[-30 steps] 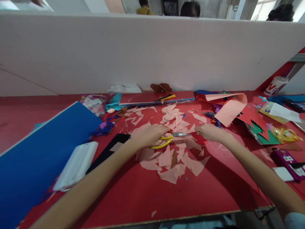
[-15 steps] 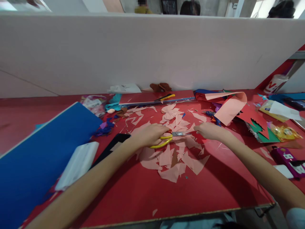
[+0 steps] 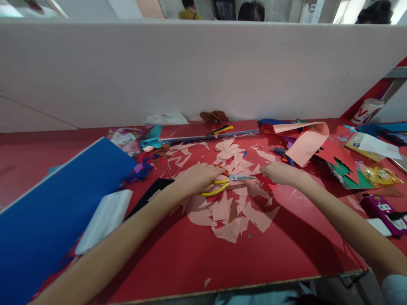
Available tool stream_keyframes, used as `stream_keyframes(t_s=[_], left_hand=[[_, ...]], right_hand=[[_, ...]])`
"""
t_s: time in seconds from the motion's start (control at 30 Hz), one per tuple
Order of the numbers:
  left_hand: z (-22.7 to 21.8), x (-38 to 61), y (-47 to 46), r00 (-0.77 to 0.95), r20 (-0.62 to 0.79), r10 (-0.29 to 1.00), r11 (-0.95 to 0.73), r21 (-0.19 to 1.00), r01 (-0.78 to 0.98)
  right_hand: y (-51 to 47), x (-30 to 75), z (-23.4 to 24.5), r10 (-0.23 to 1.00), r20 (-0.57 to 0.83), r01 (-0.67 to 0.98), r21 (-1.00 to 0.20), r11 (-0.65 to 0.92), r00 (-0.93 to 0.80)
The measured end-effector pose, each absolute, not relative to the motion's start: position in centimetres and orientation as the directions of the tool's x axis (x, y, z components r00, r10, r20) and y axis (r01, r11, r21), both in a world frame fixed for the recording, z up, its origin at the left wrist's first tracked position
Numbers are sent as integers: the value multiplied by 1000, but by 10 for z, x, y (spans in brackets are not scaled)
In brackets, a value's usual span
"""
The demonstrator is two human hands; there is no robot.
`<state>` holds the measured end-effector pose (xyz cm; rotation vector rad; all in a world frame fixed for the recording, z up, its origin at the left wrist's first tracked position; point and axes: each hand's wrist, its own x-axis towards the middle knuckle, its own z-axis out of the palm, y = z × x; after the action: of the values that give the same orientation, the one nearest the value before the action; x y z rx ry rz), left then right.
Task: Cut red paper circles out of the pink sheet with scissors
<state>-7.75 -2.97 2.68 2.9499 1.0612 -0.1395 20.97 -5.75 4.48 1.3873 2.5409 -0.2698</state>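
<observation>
My left hand is closed round the yellow handles of a pair of scissors, whose blades point right toward my other hand. Fingertips pressed together, my right hand is just beyond the blade tips; whatever it pinches is too small to make out. A thin pink sliver lies beside those fingertips. Under and around both hands spread many cut pink felt-like scraps on the red table.
A blue board and a white slab-like object lie at left. A curled pink sheet, blue-handled tool and purple case are at right. Behind stands a white partition, with a yellow-and-black cutter before it.
Both hands stay almost in place. The scissor blades show slightly more clearly between them; the scraps lie as before.
</observation>
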Motion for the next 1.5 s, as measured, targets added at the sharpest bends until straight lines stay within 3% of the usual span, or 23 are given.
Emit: stream_keyframes(t_s=[0.3, 0.43, 0.63, 0.8, 1.13, 1.5], left_hand=[[27, -78, -33, 699, -157, 698, -713, -60, 699], [31, -80, -37, 658, -124, 743, -659, 39, 751], [42, -85, -44, 592, -196, 782, -556, 209, 804], [41, -78, -49, 600, -125, 790, -551, 283, 785], [24, -66, -51, 612, -32, 790, -533, 459, 711], [22, -48, -47, 573, 52, 818, -500, 556, 664]], right_hand=[[-51, 221, 40, 811, -266, 850, -74, 522, -521], [-53, 222, 48, 820, -243, 855, -176, 489, -519], [-52, 228, 56, 804, -195, 802, -366, 472, -562], [-50, 229, 55, 773, -162, 732, -485, 479, -613], [-49, 231, 51, 761, -76, 652, -574, 495, -644], [-48, 228, 43, 810, 13, 602, -662, 446, -586]])
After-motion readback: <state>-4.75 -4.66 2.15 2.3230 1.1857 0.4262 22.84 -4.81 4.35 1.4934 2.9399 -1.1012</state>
